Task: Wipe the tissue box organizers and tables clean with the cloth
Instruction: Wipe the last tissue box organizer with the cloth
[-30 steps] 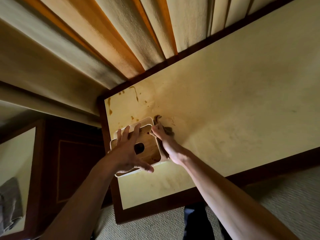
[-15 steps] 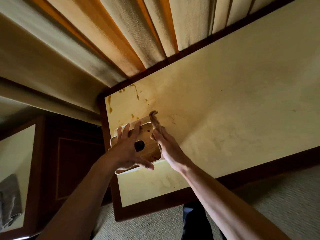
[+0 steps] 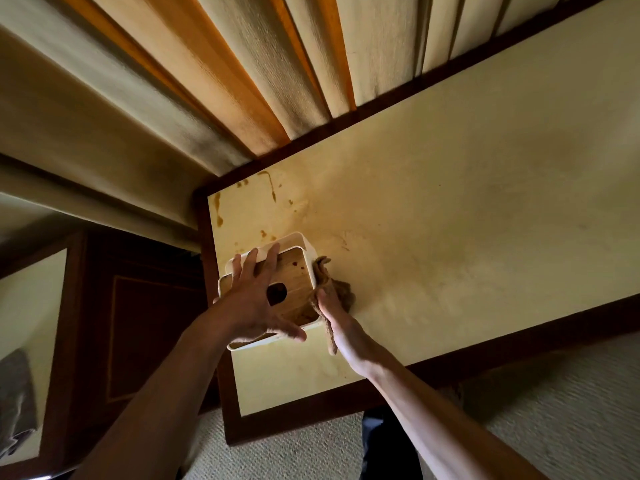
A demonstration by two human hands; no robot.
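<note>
1. Lower along the box's right wall than half a second ago, the right hand [image 3: 341, 318] presses the brown cloth [image 3: 330, 289] flat against the tissue box organizer [image 3: 298, 271], fingers together.
2. Left hand [image 3: 254, 299], fingers spread, braces the wooden lid at center-left of frame.
3. Brown stains [image 3: 272, 188] on the table [image 3: 450, 220], upper left of the box, look unwiped; tabletop work likely remains.

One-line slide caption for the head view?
Left hand steadies tissue box organizer while right hand presses cloth against its side.
</note>
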